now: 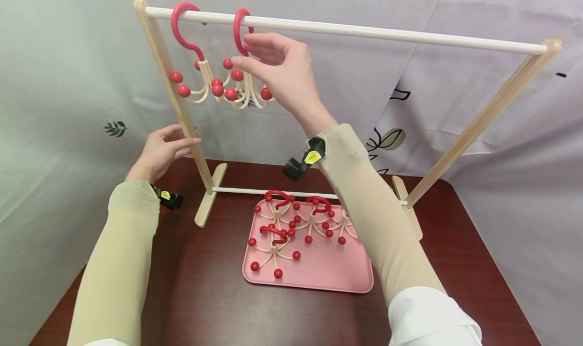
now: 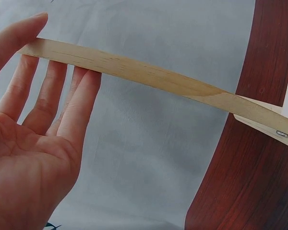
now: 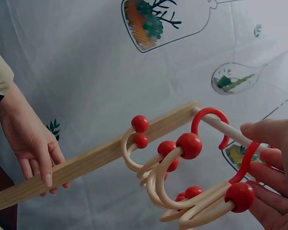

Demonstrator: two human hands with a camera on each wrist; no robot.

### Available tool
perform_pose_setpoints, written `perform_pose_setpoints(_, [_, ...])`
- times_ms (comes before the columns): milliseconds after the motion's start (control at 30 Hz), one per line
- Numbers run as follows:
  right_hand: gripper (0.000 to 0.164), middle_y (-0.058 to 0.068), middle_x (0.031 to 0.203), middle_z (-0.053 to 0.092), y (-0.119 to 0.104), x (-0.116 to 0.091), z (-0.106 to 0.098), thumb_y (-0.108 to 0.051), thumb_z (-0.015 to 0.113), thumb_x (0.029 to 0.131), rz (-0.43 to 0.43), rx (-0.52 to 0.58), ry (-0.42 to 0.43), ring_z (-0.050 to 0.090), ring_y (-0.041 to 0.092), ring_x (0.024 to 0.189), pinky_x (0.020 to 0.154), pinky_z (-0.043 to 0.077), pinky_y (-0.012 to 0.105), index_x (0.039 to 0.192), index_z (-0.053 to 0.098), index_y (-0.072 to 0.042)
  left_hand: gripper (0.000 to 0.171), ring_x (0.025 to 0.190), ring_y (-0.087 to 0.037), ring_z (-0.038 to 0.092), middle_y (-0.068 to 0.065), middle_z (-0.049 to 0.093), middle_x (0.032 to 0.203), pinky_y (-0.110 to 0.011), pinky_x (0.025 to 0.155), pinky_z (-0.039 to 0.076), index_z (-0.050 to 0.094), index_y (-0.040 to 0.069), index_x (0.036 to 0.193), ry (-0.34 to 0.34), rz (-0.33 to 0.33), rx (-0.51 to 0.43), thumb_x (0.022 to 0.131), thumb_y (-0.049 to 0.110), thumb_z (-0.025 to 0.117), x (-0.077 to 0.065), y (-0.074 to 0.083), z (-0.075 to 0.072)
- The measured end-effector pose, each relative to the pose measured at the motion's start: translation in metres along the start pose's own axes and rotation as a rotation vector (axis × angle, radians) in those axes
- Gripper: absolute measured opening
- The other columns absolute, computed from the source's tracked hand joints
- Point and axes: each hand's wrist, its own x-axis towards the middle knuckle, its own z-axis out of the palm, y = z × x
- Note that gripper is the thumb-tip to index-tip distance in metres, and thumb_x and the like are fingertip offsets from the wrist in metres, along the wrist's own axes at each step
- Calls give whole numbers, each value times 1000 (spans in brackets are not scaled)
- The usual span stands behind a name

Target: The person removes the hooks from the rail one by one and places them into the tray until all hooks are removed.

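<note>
A wooden rack carries a white top bar (image 1: pixel 346 29), and two octopus-style hangers with red hooks and red-balled wooden arms hang near its left end. The leftmost hanger (image 1: pixel 179 36) hangs by the side post. Close to its right is the second hanger (image 1: pixel 248 87). My right hand (image 1: pixel 291 70) is at that second hook, thumb and fingers spread apart around it without a visible pinch. In the right wrist view, the fingers lie beside the hook. My left hand (image 1: pixel 157 151) holds the left wooden post (image 2: pixel 134 74), thumb on one side and fingers on the other.
A pink tray (image 1: pixel 323 275) with several more hangers (image 1: pixel 274 250) sits on the dark wooden table (image 1: pixel 205 285) under the rack. My right forearm covers part of the tray. The right post (image 1: pixel 478 123) and a lower white bar (image 1: pixel 246 190) frame the rack; patterned cloth hangs behind.
</note>
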Motion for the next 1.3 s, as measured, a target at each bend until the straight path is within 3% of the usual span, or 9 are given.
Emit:
perform_pose_setpoints(267, [23,2,89,69,-2,2,-9,-13,81,75,-31,36,105,65,14,82,78,47,20,94,71,-8,46,100,-19,59,-8,60,109,-21,77,52,62,9,120,-5,3,-18,78,18,78,1,1,1])
perform_pose_setpoints(467, [16,5,84,68,2,-2,-22,-12,78,78,-57,37,170,63,23,78,69,50,27,91,72,-5,47,101,-19,59,-8,60,111,-22,77,52,62,10,121,-1,-3,-2,78,20,78,1,1,1])
perform_pose_setpoints(733, [14,5,85,69,6,-8,-46,-13,79,77,-50,9,228,63,19,83,82,45,22,89,73,-8,47,100,-19,59,-8,61,111,-22,78,51,62,10,121,-3,-4,-19,78,18,78,1,2,4])
perform_pose_setpoints(900, [15,7,84,69,11,-8,-61,-9,80,75,-69,45,258,65,18,83,82,46,23,88,73,-7,46,99,-19,60,-8,61,110,-22,77,52,62,9,121,-7,-7,-39,78,16,78,2,3,4])
perform_pose_setpoints(1133, [15,7,83,69,10,-9,-72,-11,80,75,-102,64,317,63,20,79,60,45,26,88,73,-7,48,102,-19,58,-8,58,114,-22,79,51,61,11,122,6,-11,17,78,21,78,0,2,2])
perform_pose_setpoints(1300, [17,11,84,69,2,-17,-80,-11,80,75,-174,118,346,61,25,78,60,47,28,89,72,-5,50,104,-20,57,-8,57,116,-22,80,51,61,12,123,9,-20,38,78,23,78,0,1,0])
